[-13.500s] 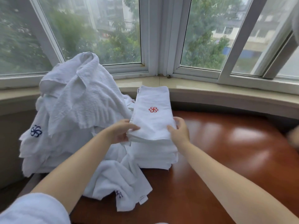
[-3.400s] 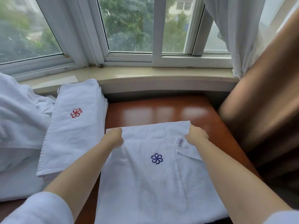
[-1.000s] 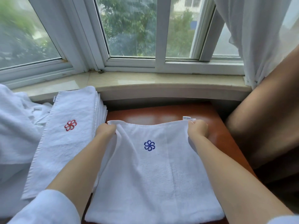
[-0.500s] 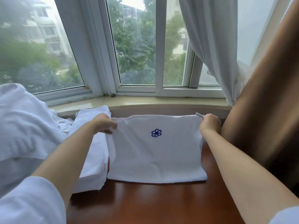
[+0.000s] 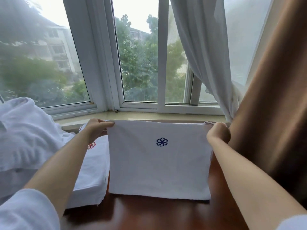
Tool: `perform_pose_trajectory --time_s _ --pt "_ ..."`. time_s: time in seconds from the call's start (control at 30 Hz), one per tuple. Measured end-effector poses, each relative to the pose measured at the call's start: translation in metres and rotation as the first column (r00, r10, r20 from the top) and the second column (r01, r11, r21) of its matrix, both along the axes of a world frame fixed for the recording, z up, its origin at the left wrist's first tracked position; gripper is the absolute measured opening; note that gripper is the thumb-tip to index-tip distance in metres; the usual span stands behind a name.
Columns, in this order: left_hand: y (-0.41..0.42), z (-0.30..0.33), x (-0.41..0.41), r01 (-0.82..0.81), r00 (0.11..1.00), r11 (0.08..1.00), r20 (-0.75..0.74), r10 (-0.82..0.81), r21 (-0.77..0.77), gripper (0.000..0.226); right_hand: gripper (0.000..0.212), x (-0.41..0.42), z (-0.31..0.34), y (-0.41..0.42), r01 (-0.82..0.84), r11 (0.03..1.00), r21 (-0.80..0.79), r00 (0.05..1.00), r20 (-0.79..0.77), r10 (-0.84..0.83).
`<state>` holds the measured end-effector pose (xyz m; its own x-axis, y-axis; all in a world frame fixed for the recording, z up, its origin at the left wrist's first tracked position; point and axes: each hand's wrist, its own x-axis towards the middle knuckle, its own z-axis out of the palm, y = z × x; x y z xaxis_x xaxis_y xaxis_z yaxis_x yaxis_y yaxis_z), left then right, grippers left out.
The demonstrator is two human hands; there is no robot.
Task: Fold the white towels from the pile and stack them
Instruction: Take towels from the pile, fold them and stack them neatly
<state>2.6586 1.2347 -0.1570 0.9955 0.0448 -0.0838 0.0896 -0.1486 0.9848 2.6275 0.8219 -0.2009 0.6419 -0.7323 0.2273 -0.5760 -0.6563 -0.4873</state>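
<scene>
A white towel with a blue flower emblem (image 5: 159, 163) hangs upright in front of me, folded over, its lower edge just above the brown table (image 5: 157, 214). My left hand (image 5: 97, 128) pinches its top left corner and my right hand (image 5: 218, 132) grips its top right corner by the label. Left of it lies the stack of folded towels (image 5: 93, 173), a red emblem on top, partly hidden by my left arm. The loose pile of white towels (image 5: 25, 135) rises at the far left.
A window sill (image 5: 132, 116) and white window frames run behind the table. A sheer white curtain (image 5: 204, 55) and a brown drape (image 5: 274, 105) hang at the right, close to my right hand.
Both hands have lifted the blue-emblem towel off the table until it hangs upright. The view has tilted up toward the window.
</scene>
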Motion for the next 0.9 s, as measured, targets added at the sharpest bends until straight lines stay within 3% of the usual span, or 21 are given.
perform_pose_trajectory --time_s 0.07,0.13,0.27,0.4,0.57,0.63,0.73,0.9 --pt "-0.001 -0.001 0.004 -0.127 0.990 0.991 0.060 0.124 0.048 0.026 0.030 0.003 0.005 0.001 -0.009 1.000 0.021 0.999 0.038 0.008" --pt "0.000 -0.002 0.009 -0.266 0.957 0.943 0.176 0.232 0.199 0.023 0.025 0.006 0.011 0.003 -0.044 0.999 0.003 0.996 0.074 0.044" --pt "0.000 -0.004 0.017 -0.306 0.922 0.866 0.348 0.167 0.395 0.015 0.025 0.013 0.013 0.008 -0.090 0.996 -0.018 0.994 0.064 0.091" --pt "0.001 -0.013 0.028 -0.296 0.931 0.753 0.355 0.088 0.588 0.030 0.021 0.023 0.004 0.010 -0.103 0.994 0.023 0.993 0.062 0.101" --pt "-0.007 -0.029 0.047 -0.239 0.967 0.507 0.248 0.051 0.828 0.012 0.016 0.045 -0.006 0.008 -0.162 0.983 0.081 0.984 0.086 0.155" --pt "-0.011 -0.037 0.060 -0.232 0.970 0.543 0.233 0.068 0.807 0.012 0.015 0.057 -0.012 0.006 -0.175 0.981 0.086 0.983 0.070 0.169" --pt "-0.021 -0.050 0.081 -0.280 0.959 0.668 0.240 0.153 0.690 0.017 0.028 0.075 -0.019 0.004 -0.164 0.979 0.121 0.984 0.086 0.154" --pt "-0.042 -0.043 0.120 -0.517 0.822 0.753 0.481 0.305 0.407 0.020 0.029 0.110 0.004 0.006 -0.160 0.955 0.251 0.916 0.397 0.050"
